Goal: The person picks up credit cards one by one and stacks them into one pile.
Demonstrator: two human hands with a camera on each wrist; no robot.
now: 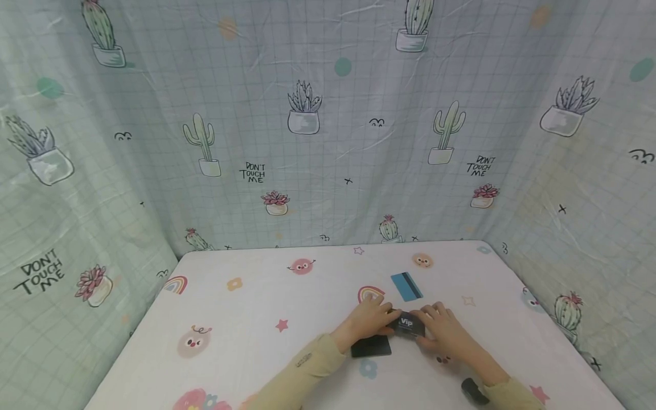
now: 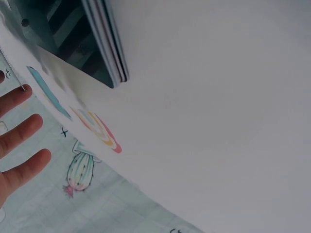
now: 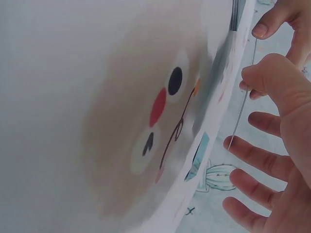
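Observation:
A black card lettered "Vip" (image 1: 407, 323) is held level between both hands, a little above the table. My left hand (image 1: 370, 319) pinches its left end, and my right hand (image 1: 448, 335) grips the opposite end. Seen edge-on in the right wrist view, the card (image 3: 238, 119) is a thin line running past the fingertips. Under the left hand lies a dark stack of cards (image 1: 371, 347), partly covered by that hand. Its layered edge (image 2: 109, 43) shows in the left wrist view. Several left fingers (image 2: 24, 128) appear spread there.
Beyond the hands, a blue card (image 1: 407, 286) with a dark stripe lies on the white patterned table (image 1: 246, 324). A small dark object (image 1: 474, 392) is beside the right sleeve. Cactus-print curtains (image 1: 328, 154) enclose the table at the back and sides.

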